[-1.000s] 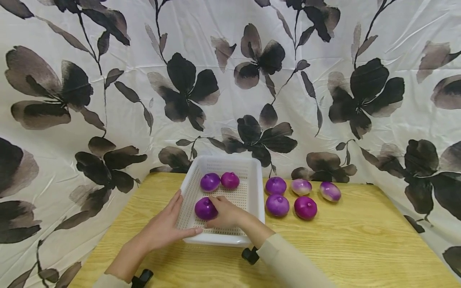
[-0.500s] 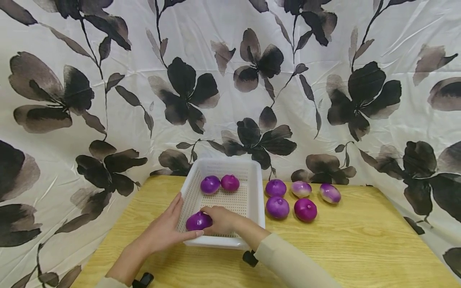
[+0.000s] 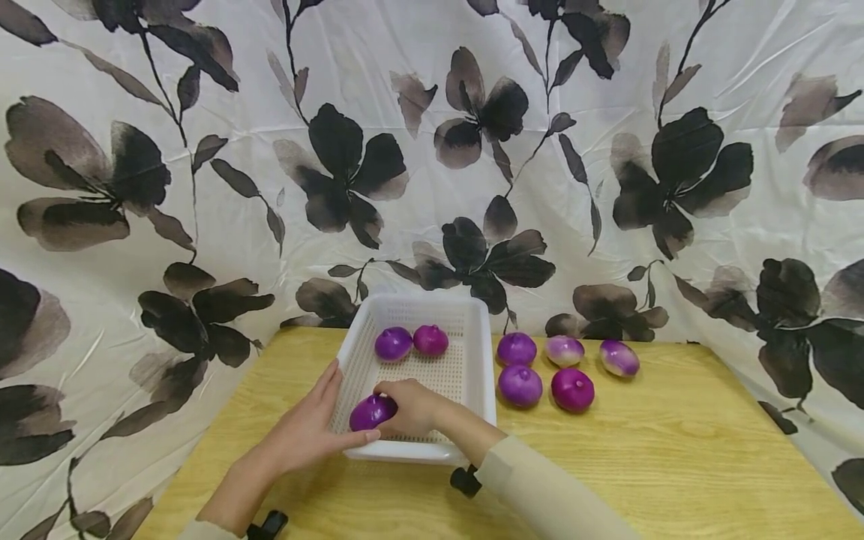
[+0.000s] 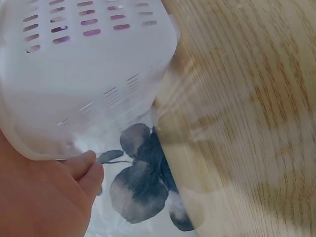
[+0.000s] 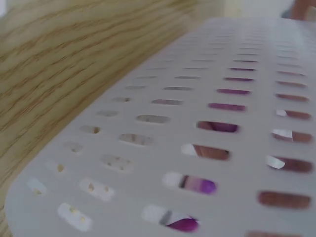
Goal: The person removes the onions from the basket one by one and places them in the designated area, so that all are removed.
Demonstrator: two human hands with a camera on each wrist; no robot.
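In the head view a white plastic basket [image 3: 445,452] with slotted walls stands on the wooden table. My right hand [image 3: 413,409] grips a purple onion [image 3: 373,413] at the basket's near left corner, its fingers over the onion's top and right side. Flat along the outside of the left wall lies my left hand [image 3: 304,421], fingers straight, its thumb across the near rim. Farther back inside the basket sit a purple onion [image 3: 393,344] and a magenta onion [image 3: 430,340]. The right wrist view shows mainly the slotted wall [image 5: 163,128], and the right hand only in slivers through it.
Several onions stand right of the basket, among them a magenta onion [image 3: 573,390], a violet onion [image 3: 520,385] and a purple-white onion [image 3: 619,358]. The wooden table [image 3: 675,442] ends at a floral cloth [image 3: 418,187] behind and beside it.
My right hand has brought the gripped onion toward the near left corner of the basket during the first half second; it has stayed there since. The left hand has kept its place.
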